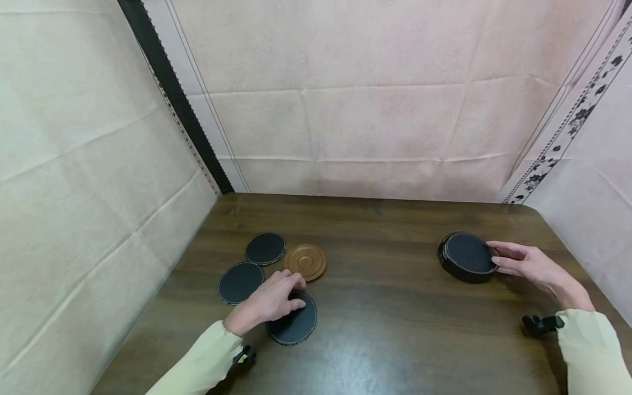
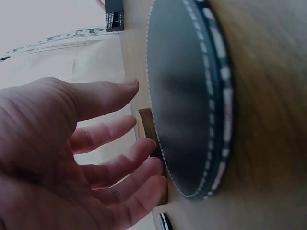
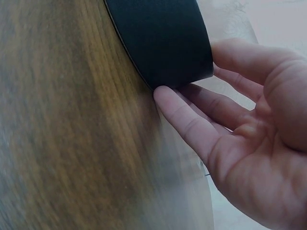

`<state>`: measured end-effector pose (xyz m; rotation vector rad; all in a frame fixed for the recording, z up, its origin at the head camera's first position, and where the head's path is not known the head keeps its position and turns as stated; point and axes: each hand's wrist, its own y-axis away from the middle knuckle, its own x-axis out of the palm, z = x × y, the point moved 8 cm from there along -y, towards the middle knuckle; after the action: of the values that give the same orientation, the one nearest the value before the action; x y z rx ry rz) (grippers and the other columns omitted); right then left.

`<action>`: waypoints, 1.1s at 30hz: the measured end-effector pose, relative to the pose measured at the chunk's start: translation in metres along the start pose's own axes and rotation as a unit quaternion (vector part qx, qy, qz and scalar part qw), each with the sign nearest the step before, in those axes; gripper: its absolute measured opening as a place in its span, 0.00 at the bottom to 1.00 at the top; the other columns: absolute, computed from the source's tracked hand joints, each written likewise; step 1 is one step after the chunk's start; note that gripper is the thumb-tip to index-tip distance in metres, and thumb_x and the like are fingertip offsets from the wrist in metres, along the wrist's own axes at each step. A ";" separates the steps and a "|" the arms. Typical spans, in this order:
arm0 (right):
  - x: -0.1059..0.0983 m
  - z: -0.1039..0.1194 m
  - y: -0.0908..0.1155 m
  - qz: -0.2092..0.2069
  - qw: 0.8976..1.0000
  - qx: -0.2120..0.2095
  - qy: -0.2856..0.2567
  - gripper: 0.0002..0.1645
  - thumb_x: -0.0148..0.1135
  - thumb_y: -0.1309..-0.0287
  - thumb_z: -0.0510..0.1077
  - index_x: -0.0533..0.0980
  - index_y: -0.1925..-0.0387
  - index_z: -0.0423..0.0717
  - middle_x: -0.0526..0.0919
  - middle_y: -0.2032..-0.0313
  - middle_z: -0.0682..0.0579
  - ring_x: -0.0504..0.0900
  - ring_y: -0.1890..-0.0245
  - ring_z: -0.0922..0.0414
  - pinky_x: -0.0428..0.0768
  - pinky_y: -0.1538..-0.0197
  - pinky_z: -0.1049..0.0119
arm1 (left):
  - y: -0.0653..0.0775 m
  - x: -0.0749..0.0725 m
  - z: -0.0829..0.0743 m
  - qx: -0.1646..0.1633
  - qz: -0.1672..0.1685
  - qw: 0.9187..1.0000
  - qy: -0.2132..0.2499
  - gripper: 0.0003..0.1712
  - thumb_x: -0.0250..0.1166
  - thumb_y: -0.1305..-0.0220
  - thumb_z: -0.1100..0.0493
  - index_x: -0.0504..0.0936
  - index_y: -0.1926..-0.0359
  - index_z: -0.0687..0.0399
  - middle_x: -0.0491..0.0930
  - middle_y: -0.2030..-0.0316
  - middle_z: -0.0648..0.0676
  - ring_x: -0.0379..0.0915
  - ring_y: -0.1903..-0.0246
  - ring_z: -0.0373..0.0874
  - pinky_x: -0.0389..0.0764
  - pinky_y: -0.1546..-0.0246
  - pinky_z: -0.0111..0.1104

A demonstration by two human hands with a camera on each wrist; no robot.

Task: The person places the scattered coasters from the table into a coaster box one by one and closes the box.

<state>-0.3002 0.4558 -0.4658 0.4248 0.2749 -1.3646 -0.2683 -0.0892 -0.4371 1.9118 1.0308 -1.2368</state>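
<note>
My left hand (image 1: pixel 270 299) hovers over the nearest round black coaster (image 1: pixel 296 325), its fingers loosely bent and holding nothing. In the left wrist view that coaster (image 2: pixel 184 100) shows pale stitching round its rim, with the thumb and fingertips close to its edge. Towards the right of the table stands a round black coaster holder (image 1: pixel 454 270) with a black coaster (image 1: pixel 468 252) on top inside it. My right hand (image 1: pixel 535 269) rests its fingers against the holder's right side. Fairly straight fingers touch the holder's wall (image 3: pixel 163 43) in the right wrist view.
Two more black coasters (image 1: pixel 265 248) lie flat beyond the left hand, beside a brown ringed disc (image 1: pixel 306 262). The brown wood-grain table (image 1: pixel 375 307) is bordered by pale cloth hangings (image 1: pixel 375 120) at the back and both sides.
</note>
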 end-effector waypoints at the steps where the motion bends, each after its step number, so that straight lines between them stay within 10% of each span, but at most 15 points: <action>1: 0.000 0.000 0.000 -0.001 1.000 -0.001 -0.001 0.40 0.63 0.35 0.44 0.58 0.30 0.33 0.74 0.53 0.81 0.83 0.55 0.71 0.84 0.54 0.69 | 0.000 0.001 0.001 -0.004 0.005 1.000 -0.006 0.17 0.70 0.40 0.50 0.79 0.51 0.47 0.76 0.54 0.52 0.69 0.52 0.48 0.74 0.53 0.44; 20: 0.000 0.002 0.001 -0.003 1.000 -0.013 0.001 0.39 0.63 0.36 0.43 0.59 0.30 0.33 0.74 0.52 0.79 0.83 0.55 0.71 0.84 0.54 0.69 | -0.006 0.001 0.012 -0.042 0.067 0.997 -0.024 0.24 0.74 0.45 0.47 0.79 0.52 0.53 0.76 0.56 0.56 0.63 0.56 0.50 0.71 0.51 0.45; 33: 0.000 0.002 0.001 -0.002 1.000 -0.014 0.013 0.39 0.63 0.36 0.44 0.58 0.30 0.32 0.72 0.50 0.76 0.82 0.54 0.72 0.84 0.54 0.70 | -0.018 -0.017 0.002 0.045 0.044 0.997 0.047 0.04 0.68 0.38 0.58 0.80 0.67 0.49 0.73 0.74 0.46 0.67 0.71 0.40 0.69 0.69 0.32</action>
<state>-0.2992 0.4545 -0.4639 0.4189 0.3174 -1.3589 -0.2890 -0.0869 -0.4233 2.0782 0.9429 -1.1708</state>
